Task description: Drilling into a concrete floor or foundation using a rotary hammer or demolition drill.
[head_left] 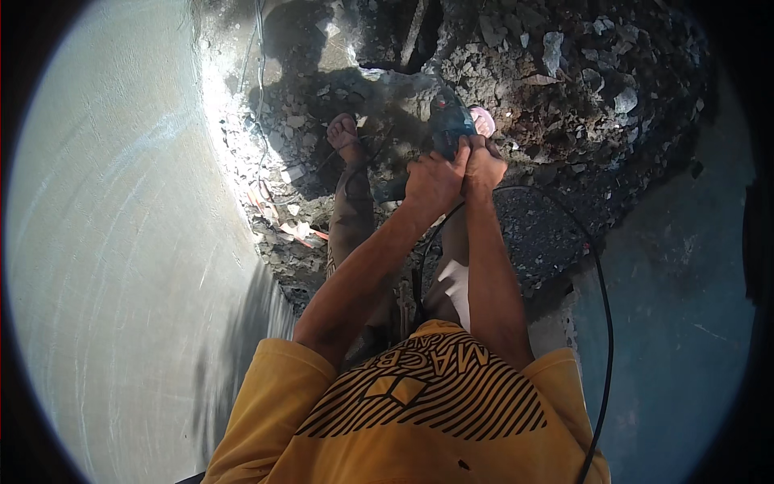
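A dark teal power tool (451,121), seemingly a drill or hammer, points away from me at the broken ground, its working tip hard to make out in shadow. My left hand (437,176) and my right hand (484,165) are closed on its near end, side by side. A black cable (597,270) loops from near my hands down past my right arm. My bare-toed left foot (345,137) stands on the rubble; my right foot (482,121) shows just beside the tool.
Rough rubble (556,113) with loose chunks surrounds my feet, with orange scraps (298,231) at the left. A pale plastered wall (113,242) rises on my left, a blue-grey surface (669,339) on my right. A thin cord (260,89) lies at the upper left.
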### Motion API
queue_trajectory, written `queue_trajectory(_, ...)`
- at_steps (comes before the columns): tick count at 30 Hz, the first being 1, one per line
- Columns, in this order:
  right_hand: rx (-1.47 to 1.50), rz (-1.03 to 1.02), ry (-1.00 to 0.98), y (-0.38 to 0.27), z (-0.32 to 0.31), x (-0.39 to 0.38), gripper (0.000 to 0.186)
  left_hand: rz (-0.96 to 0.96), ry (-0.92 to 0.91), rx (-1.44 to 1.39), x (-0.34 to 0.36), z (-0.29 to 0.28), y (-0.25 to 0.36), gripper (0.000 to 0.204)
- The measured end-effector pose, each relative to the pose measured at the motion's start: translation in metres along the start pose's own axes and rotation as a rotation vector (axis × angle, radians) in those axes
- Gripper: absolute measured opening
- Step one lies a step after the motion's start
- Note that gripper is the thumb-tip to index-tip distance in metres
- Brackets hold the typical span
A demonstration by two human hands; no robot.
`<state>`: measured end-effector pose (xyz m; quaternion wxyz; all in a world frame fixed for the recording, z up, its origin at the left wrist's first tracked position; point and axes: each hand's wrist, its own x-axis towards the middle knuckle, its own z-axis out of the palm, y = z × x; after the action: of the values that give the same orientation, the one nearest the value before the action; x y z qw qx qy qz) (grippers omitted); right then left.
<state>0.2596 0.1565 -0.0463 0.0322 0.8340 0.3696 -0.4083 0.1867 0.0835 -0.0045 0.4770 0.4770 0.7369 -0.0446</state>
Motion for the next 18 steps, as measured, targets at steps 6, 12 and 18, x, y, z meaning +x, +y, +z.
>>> queue_trajectory(6, 0.120, 0.080, -0.051, 0.008, 0.006, 0.015, 0.031, 0.001, 0.076, 0.024, 0.002, 0.010, 0.002, 0.060)
queue_trajectory(12, 0.019, 0.080, 0.047, 0.021, -0.003, 0.011, 0.036, 0.009, 0.082, 0.095, -0.005, 0.015, 0.009, 0.057)
queue_trajectory(18, 0.111, 0.121, 0.053, 0.030, 0.004, 0.018, 0.031, 0.017, 0.187, 0.049, -0.007, 0.025, 0.006, 0.054)
